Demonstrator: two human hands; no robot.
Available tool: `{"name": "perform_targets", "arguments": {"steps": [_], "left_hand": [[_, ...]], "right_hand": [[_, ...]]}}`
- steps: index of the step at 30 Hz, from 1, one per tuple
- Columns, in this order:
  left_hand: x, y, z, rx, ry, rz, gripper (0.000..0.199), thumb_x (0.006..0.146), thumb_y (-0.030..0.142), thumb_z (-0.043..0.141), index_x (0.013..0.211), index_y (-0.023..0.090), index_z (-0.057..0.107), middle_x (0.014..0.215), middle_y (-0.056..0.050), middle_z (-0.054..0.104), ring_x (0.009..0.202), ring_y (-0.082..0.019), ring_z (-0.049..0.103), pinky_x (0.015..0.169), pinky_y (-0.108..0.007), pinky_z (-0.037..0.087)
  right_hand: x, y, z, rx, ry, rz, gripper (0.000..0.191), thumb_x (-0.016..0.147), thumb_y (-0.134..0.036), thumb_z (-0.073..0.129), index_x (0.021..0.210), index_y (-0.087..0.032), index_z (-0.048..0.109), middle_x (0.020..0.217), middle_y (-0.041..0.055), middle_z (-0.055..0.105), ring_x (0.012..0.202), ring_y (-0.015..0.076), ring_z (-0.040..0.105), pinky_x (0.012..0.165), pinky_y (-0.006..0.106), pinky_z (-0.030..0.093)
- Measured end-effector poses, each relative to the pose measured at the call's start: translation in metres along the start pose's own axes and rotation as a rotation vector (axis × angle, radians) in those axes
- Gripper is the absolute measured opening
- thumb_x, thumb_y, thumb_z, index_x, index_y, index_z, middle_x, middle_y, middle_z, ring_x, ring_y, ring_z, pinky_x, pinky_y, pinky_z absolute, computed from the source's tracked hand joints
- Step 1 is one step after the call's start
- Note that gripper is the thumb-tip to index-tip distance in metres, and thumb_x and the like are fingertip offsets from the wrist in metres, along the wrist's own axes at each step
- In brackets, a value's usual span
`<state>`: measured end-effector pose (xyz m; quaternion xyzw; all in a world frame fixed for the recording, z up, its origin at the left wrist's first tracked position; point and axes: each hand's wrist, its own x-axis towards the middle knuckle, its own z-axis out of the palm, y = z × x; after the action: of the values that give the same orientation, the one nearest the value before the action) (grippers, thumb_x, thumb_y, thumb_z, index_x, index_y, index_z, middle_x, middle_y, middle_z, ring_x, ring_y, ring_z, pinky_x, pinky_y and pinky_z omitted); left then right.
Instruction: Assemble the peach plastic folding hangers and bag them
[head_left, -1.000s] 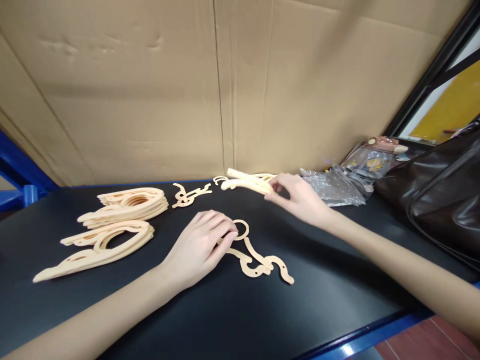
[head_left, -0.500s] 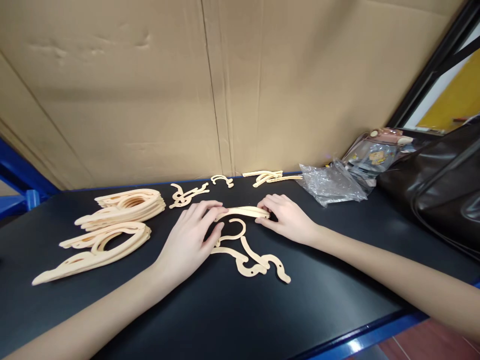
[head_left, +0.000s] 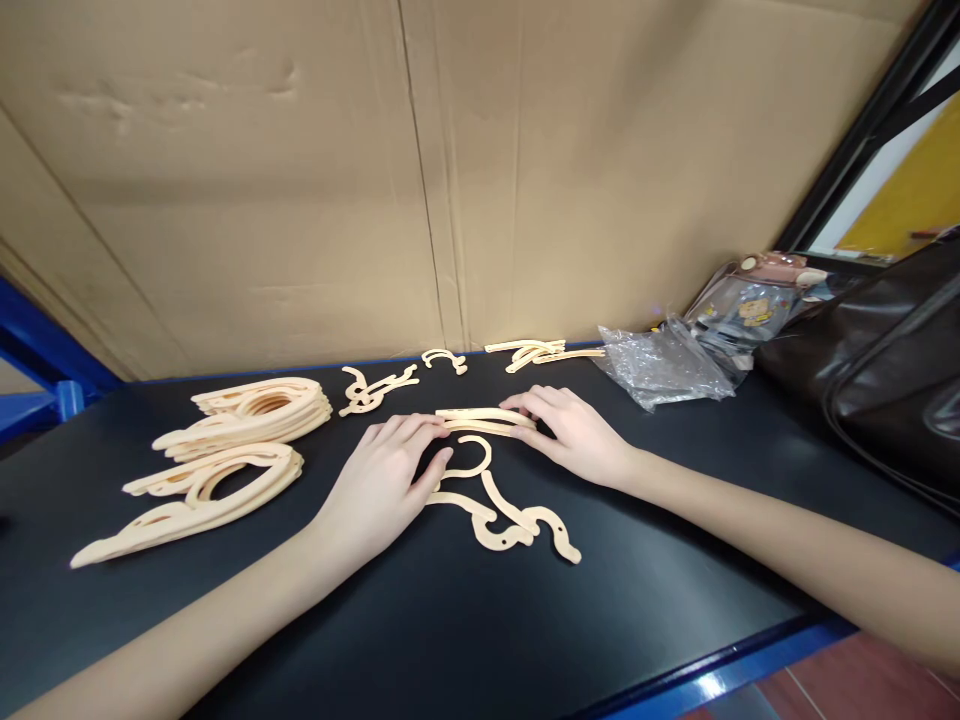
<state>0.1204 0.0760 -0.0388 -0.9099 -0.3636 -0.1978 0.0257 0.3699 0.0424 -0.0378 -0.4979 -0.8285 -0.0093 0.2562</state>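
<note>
Two slim, curved cream hanger arms (head_left: pixel 480 415) lie one above the other, slightly apart at the left. My right hand (head_left: pixel 574 432) pinches their right ends between thumb and fingers. At the left end of the lower strip, the fingertips of my left hand (head_left: pixel 386 470) touch it, with the thumb held apart below. Just in front lie loose cream hanger parts: a hook (head_left: pixel 480 458), partly behind my left thumb, a curved arm (head_left: pixel 506 500), and S-shaped end pieces (head_left: pixel 556 535).
Stacks of folded cream hangers (head_left: pixel 255 490) stand at the left. Small hanger parts (head_left: pixel 371 390), hooks (head_left: pixel 444 358) and strips (head_left: pixel 536 352) lie along the cardboard wall (head_left: pixel 300 200). Clear plastic bags (head_left: pixel 664 365) and a dark leather bag (head_left: pixel 877 370) sit at the right.
The two strips have parted slightly at the left. My right fingers have slid left along them, and my left fingers have shifted a little lower.
</note>
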Motion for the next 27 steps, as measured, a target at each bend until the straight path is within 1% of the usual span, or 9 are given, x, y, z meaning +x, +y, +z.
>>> {"name": "perform_targets", "arguments": {"steps": [5,9,11,14,18,20,22,25,27], "left_hand": [[0.0,0.001,-0.001,-0.008,-0.033,-0.021,0.03,0.097,0.035,0.034,0.112,0.019,0.055,0.118,-0.004,0.061,0.109,-0.023,0.052,0.089,-0.04,0.039],[-0.001,0.002,-0.003,-0.02,-0.045,-0.028,0.029,0.097,0.036,0.033,0.11,0.02,0.054,0.117,-0.003,0.061,0.107,-0.022,0.053,0.088,-0.039,0.039],[-0.001,0.002,-0.003,-0.024,-0.044,-0.03,0.029,0.097,0.036,0.033,0.109,0.02,0.053,0.116,-0.003,0.061,0.107,-0.023,0.053,0.087,-0.039,0.039],[0.0,0.001,-0.002,-0.029,-0.048,-0.032,0.029,0.097,0.037,0.033,0.108,0.021,0.054,0.116,-0.003,0.061,0.107,-0.023,0.052,0.087,-0.039,0.039],[0.001,0.001,-0.003,-0.044,-0.037,-0.031,0.029,0.096,0.036,0.033,0.107,0.02,0.055,0.115,-0.004,0.06,0.107,-0.023,0.052,0.087,-0.039,0.039],[0.0,0.003,-0.006,-0.065,-0.008,0.001,0.028,0.096,0.034,0.033,0.105,0.021,0.056,0.115,-0.005,0.059,0.108,-0.023,0.051,0.088,-0.039,0.039],[0.0,0.006,-0.009,-0.079,0.008,0.069,0.024,0.094,0.032,0.036,0.101,0.021,0.057,0.115,-0.004,0.059,0.107,-0.023,0.051,0.087,-0.038,0.039],[0.0,0.01,-0.012,-0.077,-0.017,0.169,0.015,0.09,0.029,0.045,0.094,0.022,0.057,0.112,-0.003,0.06,0.104,-0.022,0.051,0.083,-0.037,0.039],[0.0,0.01,-0.012,-0.081,-0.028,0.184,0.011,0.087,0.027,0.047,0.087,0.022,0.057,0.11,-0.002,0.061,0.102,-0.022,0.052,0.081,-0.035,0.039]], "right_hand": [[0.0,0.002,0.001,-0.028,-0.003,0.002,0.029,0.097,-0.026,0.041,0.122,-0.021,0.054,0.102,0.0057,0.062,0.095,0.0195,0.057,0.087,0.038,0.044],[0.001,0.003,0.001,-0.063,-0.03,0.037,0.035,0.095,-0.031,0.046,0.128,-0.02,0.053,0.102,0.0073,0.061,0.094,0.0214,0.057,0.088,0.041,0.045],[0.001,0.003,0.001,-0.074,-0.04,0.05,0.037,0.094,-0.035,0.046,0.127,-0.02,0.055,0.103,0.0079,0.06,0.094,0.0218,0.056,0.089,0.042,0.046],[0.001,0.003,0.002,-0.083,-0.042,0.034,0.038,0.095,-0.038,0.044,0.124,-0.019,0.058,0.105,0.0086,0.059,0.097,0.0221,0.055,0.09,0.041,0.046],[0.0,0.004,0.003,-0.093,-0.045,0.012,0.039,0.096,-0.038,0.041,0.126,-0.019,0.058,0.107,0.0093,0.059,0.099,0.0223,0.055,0.09,0.042,0.047],[0.0,0.004,0.003,-0.094,-0.047,0.008,0.039,0.096,-0.038,0.041,0.126,-0.019,0.058,0.106,0.0092,0.059,0.098,0.0222,0.055,0.09,0.042,0.047],[0.0,0.003,0.002,-0.098,-0.048,0.001,0.038,0.096,-0.037,0.041,0.125,-0.018,0.058,0.105,0.009,0.059,0.097,0.0219,0.055,0.09,0.041,0.047],[0.0,0.003,0.002,-0.112,-0.046,-0.008,0.038,0.096,-0.037,0.041,0.124,-0.018,0.058,0.103,0.0087,0.059,0.096,0.0217,0.055,0.089,0.041,0.047],[0.0,0.003,0.002,-0.122,-0.044,-0.018,0.038,0.096,-0.037,0.041,0.123,-0.018,0.058,0.102,0.0088,0.059,0.095,0.0218,0.055,0.089,0.041,0.046]]}}
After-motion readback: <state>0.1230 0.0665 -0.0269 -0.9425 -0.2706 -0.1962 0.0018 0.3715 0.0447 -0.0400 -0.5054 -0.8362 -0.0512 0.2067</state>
